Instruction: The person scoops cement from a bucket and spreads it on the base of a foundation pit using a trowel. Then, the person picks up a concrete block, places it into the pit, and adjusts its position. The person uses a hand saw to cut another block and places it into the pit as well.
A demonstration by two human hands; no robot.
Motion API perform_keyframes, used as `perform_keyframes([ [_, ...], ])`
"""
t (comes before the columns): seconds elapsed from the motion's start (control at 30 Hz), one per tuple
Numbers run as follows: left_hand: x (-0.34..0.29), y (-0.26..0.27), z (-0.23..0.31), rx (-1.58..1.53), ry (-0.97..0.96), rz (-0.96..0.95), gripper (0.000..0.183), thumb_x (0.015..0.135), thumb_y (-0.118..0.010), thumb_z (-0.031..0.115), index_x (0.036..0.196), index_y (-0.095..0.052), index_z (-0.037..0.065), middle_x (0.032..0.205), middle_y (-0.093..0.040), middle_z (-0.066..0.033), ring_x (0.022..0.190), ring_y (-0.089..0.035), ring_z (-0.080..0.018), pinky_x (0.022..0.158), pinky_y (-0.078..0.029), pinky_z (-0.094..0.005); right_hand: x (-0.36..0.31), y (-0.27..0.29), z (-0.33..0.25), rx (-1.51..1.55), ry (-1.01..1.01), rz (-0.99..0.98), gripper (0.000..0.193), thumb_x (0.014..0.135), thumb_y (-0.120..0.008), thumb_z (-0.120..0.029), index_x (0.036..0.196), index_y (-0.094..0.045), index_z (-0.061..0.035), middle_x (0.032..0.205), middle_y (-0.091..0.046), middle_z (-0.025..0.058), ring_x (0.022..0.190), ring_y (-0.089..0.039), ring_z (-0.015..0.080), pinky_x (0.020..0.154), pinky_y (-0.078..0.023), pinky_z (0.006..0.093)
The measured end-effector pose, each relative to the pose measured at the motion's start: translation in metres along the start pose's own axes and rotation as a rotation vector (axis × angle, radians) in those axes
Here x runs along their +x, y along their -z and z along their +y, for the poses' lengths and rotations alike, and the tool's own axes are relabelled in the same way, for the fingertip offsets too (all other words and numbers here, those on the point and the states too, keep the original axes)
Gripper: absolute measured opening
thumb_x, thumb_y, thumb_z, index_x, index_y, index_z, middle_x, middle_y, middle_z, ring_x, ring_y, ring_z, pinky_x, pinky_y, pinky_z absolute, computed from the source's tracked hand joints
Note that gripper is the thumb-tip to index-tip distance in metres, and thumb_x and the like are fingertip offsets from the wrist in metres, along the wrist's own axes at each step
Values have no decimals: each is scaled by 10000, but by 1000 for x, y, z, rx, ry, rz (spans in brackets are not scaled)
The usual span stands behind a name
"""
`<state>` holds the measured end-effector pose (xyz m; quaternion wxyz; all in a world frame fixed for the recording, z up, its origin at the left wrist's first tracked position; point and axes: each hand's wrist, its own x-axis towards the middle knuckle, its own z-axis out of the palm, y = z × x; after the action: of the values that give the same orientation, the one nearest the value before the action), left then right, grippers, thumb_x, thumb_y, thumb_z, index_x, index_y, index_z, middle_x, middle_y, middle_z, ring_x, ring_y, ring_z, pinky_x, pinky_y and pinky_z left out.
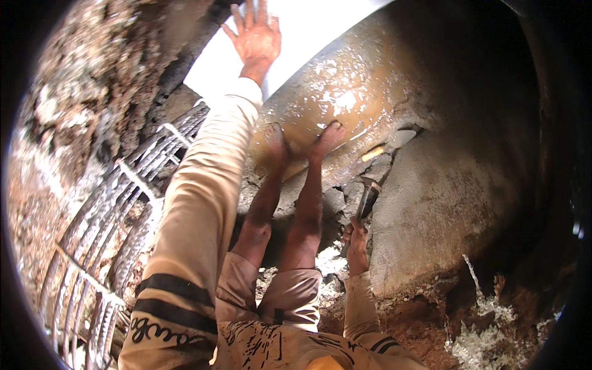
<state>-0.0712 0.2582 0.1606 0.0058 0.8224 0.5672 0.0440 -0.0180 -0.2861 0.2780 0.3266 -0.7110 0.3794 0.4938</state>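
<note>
My left hand (258,44) is stretched far forward with its fingers spread. It lies over a bright white surface (308,37), too washed out to tell its material or whether the palm presses on it. Down by my right knee, my right hand (356,243) is wrapped round the handle of a hammer (368,198), whose metal head points up and away from me. Just beyond the hammer, a trowel (394,143) with a yellowish handle rests at the edge of the concrete.
Muddy, shining water (345,80) surrounds my bare feet. Long steel reinforcing bars (92,259) curve along the left, beside a rough earth bank (80,92). A grey concrete slab (431,216) slopes up on the right into deep shadow. Broken rubble lies between my legs and the slab.
</note>
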Motion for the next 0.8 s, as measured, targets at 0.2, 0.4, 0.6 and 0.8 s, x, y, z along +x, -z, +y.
perform_keyframes([
  [0.2, -47, 27, 32, -298, 57, -74, 679, 1044, -401, 515, 1644, -253, 234, 1734, -112, -80, 1586, -86, -377, 1206, -91, -717, -17, 0, -6, 16, -11, -104, 327, 899, -739, -344, 1126, -575, -176, 644, -449, -62, 466, -396, 91, 443, -333, 292],
  [0.4, -74, 71, 49, -373, 178, -207, 671, 1058, -353, 551, 1627, -295, 200, 1725, -128, -125, 1580, -126, -374, 1221, -79, -690, -55, -26, -40, -108, 97, -158, 365, 927, -720, -379, 1179, -583, -153, 630, -433, -56, 460, -400, 96, 435, -344, 300],
  [0.6, -164, 121, 78, -442, 150, -355, 621, 1028, -486, 468, 1530, -431, 107, 1646, -323, -171, 1516, -295, -389, 1212, -145, -679, -79, -29, -43, -64, 93, -283, 449, 928, -734, -386, 1236, -550, -116, 660, -474, -41, 464, -434, 92, 425, -385, 286],
  [0.8, -246, 195, 68, -514, 50, -746, 474, 996, -593, 403, 1332, -629, 71, 1291, -676, -193, 1231, -614, -402, 1170, -336, -571, -117, -7, -31, 26, 100, -351, 499, 904, -728, -365, 1297, -581, -94, 687, -512, -12, 491, -468, 118, 436, -406, 287],
])
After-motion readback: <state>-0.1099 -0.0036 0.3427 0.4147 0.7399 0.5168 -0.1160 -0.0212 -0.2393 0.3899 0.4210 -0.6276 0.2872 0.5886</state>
